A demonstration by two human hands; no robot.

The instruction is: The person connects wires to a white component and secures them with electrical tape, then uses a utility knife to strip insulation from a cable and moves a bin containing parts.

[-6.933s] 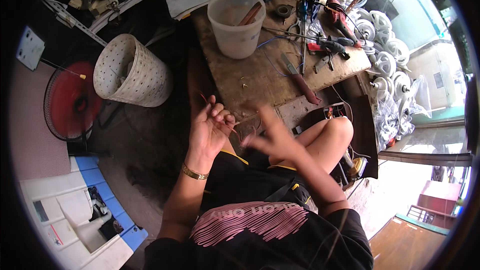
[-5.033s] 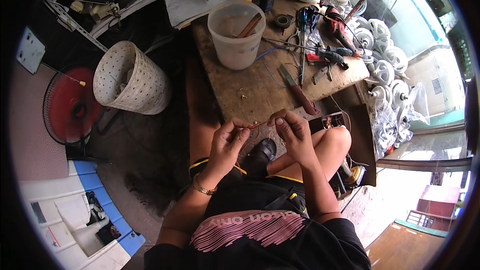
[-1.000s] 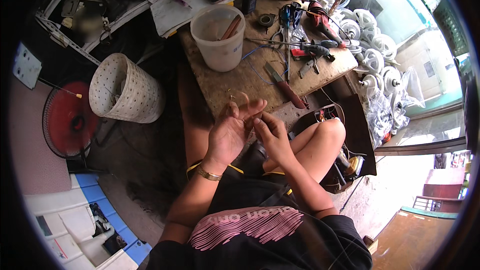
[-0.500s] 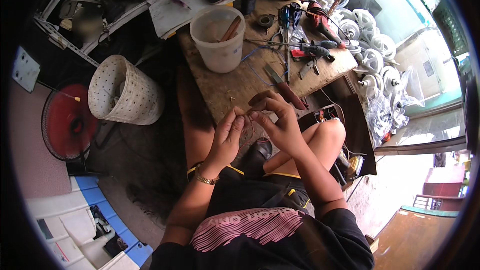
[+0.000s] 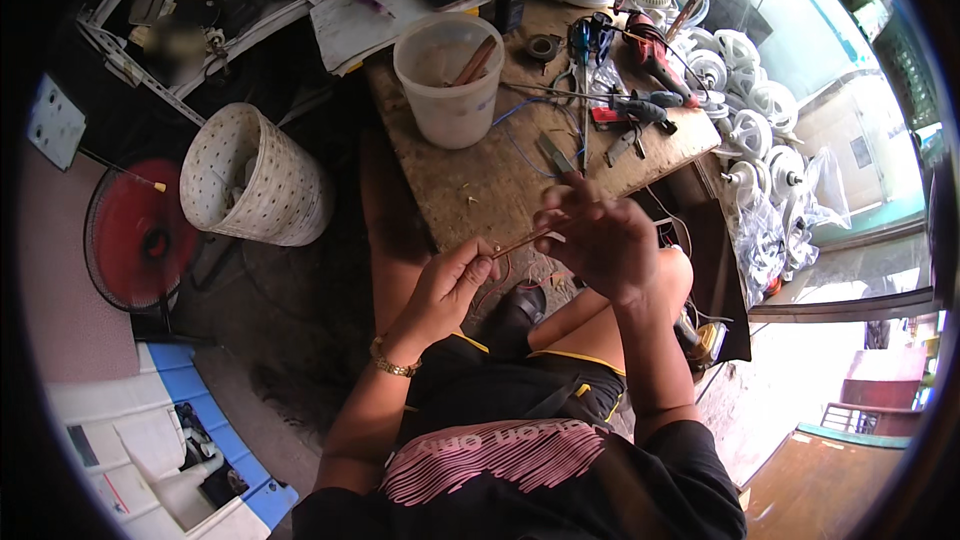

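In front of my lap, my left hand (image 5: pixel 455 280) is closed, pinching a thin reddish-brown wire (image 5: pixel 522 240) between thumb and forefinger. The wire stretches towards my right hand (image 5: pixel 605 240), which is smeared by motion, so whether its fingers grip the wire is unclear. A loop of similar wire hangs below the hands, above a dark shoe (image 5: pixel 522 310). Just beyond my right hand, a knife blade (image 5: pixel 553 153) lies on the wooden table (image 5: pixel 440 185); the hand covers its handle.
On the table stand a translucent bucket (image 5: pixel 447 90) with brown strips inside, a tape roll (image 5: pixel 543 47), a red power drill (image 5: pixel 660 58), and several hand tools. White plastic wheels (image 5: pixel 750 130) pile up at right. A perforated basket (image 5: pixel 258 180) and red fan (image 5: pixel 140 240) stand left.
My right hand has moved right and turned, away from my left hand. A straight length of wire now shows between them. My left hand keeps its pinch.
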